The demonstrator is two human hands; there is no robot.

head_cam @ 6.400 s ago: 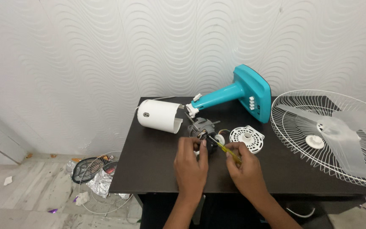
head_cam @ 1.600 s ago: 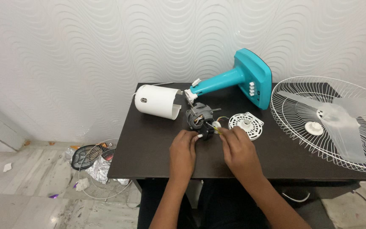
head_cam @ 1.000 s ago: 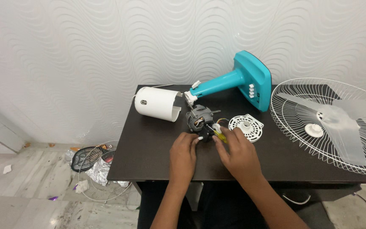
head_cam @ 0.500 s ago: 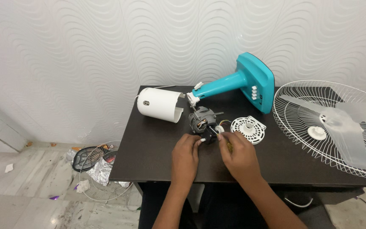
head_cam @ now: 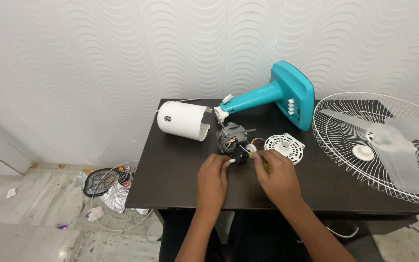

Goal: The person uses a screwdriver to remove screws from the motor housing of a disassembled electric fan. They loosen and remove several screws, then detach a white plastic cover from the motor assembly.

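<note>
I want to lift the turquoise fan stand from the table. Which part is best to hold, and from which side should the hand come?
Probably the tapered neck of the turquoise fan stand, taken from above. The stand lies on its side on the dark table, so the neck runs nearly level and looks narrow enough to wrap. The wide base tilts up at the right end and seems too broad for one hand.

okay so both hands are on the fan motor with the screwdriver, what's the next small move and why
Probably keep the left hand bracing the fan motor and turn the yellow-handled screwdriver in the right hand. Its tip seems to sit at the motor's near end, where a small black part is pinched by the left fingers. Whether it is seated in a screw is too small to tell.
</note>
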